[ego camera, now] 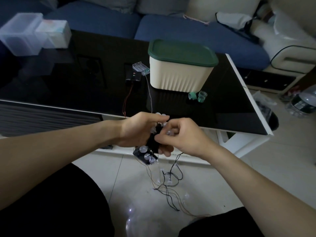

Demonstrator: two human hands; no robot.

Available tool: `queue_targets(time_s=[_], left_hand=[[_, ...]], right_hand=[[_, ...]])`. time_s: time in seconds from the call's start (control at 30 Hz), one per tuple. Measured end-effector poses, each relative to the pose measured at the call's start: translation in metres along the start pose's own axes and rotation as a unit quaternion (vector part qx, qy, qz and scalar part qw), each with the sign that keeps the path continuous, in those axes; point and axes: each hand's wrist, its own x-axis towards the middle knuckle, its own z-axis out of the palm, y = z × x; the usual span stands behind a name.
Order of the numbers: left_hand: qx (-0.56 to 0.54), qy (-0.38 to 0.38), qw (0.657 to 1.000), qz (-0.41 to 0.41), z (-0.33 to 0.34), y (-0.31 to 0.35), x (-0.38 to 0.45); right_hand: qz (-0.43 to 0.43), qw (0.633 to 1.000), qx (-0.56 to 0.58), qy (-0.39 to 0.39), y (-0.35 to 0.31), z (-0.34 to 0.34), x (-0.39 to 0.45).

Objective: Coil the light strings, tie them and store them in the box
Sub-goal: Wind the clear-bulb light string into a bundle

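Coiling underway: left hand [136,132] grips the bundle [153,139], right hand [179,135] pinches wire; loose string [168,182] dangles below (untied). Box [181,65], beyond bundle, lidded.

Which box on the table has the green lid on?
The cream ribbed box at the table's right; its dark green lid is shut. The two clear boxes far left have none.

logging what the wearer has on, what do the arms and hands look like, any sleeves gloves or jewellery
Both forearms are bare up to the frame edge, with no sleeve in view. The left hand and right hand wear no gloves, and no watch, bracelet or ring shows on them.
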Motion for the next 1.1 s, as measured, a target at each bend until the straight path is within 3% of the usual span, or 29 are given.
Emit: queue_targets(time_s=[0.17,0.47,0.67,0.9,1.1], left_hand=[[0.034,-0.027,0.999,0.005,0.001,-0.001,0.004],[0.119,-0.042,0.992,0.002,0.000,-0.002,0.001],[0.017,-0.079,0.997,-0.012,-0.002,0.003,-0.004],[0.065,-0.043,0.997,0.006,-0.003,0.003,-0.004],[0.012,-0.073,0.997,-0.016,0.000,0.010,-0.010]], right_hand=[[-0.011,0.993,0.087,-0.077,0.002,-0.019,-0.005],[-0.096,0.992,-0.014,0.078,0.007,-0.030,-0.002],[-0.122,0.986,-0.029,0.105,0.003,-0.019,-0.002],[-0.120,0.985,-0.048,0.118,-0.001,-0.019,0.000],[-0.084,0.996,-0.026,0.025,0.006,-0.042,-0.005]])
